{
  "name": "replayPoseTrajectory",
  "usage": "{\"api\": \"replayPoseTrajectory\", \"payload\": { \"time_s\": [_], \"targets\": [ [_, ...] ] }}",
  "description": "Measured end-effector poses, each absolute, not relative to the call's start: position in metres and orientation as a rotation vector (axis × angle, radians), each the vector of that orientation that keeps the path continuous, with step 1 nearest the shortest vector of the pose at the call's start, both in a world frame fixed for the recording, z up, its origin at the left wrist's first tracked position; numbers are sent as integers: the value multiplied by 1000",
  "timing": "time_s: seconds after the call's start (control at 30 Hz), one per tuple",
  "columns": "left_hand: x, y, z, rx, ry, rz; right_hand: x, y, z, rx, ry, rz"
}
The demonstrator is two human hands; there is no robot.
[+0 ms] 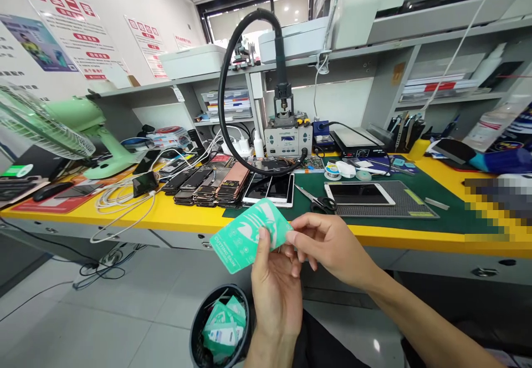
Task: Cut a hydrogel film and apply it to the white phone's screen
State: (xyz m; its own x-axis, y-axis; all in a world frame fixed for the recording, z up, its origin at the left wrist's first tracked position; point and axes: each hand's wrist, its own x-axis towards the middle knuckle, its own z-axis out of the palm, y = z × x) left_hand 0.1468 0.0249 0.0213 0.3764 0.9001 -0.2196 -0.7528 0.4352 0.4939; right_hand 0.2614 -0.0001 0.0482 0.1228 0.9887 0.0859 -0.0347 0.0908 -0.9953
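Both hands are up in front of the person, over the floor just off the bench edge. The left hand [274, 296] is palm-in, its thumb [261, 243] pressed on the face of a mint-green "CUTTING SKIN" packet [245, 236], closed on it with the fingers behind. The right hand [326, 243] comes in from the side, its fingertips [293, 236] pinching the packet's right edge, so both hands grip it, held tilted in the air. Below sits a round black bin [245, 307] holding more green packets [220, 329]. Past the hands, on a yellow-edged workbench [187, 219], are a green mat [457, 215], scissors [316, 200], a white-framed tablet [357, 194] on a perforated grey pad [409, 208], two white-framed phones [268, 189] and rows of opened phones [208, 185]. Behind stand a rework station [287, 139] with a black hose [222, 107] and a mint-green fan [78, 118].
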Motion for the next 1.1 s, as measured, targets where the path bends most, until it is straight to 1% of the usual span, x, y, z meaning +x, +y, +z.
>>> {"api": "replayPoseTrajectory", "payload": {
  "time_s": [0.2, 0.3, 0.37, 0.43, 0.53, 0.6, 0.67, 0.8, 0.87, 1.0, 1.1],
  "targets": [
    [145, 25, 16, 348, 400, 1048, 262, 1, 44, -1170, -1113, 985],
    [128, 31, 4, 247, 313, 1094, 280, -1, 54, -1195, -1105, 890],
    [113, 36, -5, 222, 308, 1152, 298, -2, 63, -1217, -1137, 905],
    [100, 39, -13, 357, 356, 1172, 312, -3, 71, -1230, -1182, 974],
    [92, 37, -17, 646, 495, 1077, 321, -1, 78, -1218, -1229, 1053],
    [93, 34, -16, 763, 581, 1016, 317, 1, 77, -1209, -1232, 1049],
    [95, 31, -15, 816, 616, 977, 309, 2, 72, -1207, -1202, 959],
    [98, 27, -15, 814, 626, 976, 294, 2, 58, -1180, -1160, 560],
    [99, 24, -13, 805, 615, 995, 292, 0, 52, -1157, -1202, 448],
    [104, 19, -9, 767, 598, 1023, 291, -4, 47, -1134, -1330, 379],
    [107, 18, -7, 756, 585, 1039, 290, -9, 49, -1124, -1389, 518]
  ]
}}
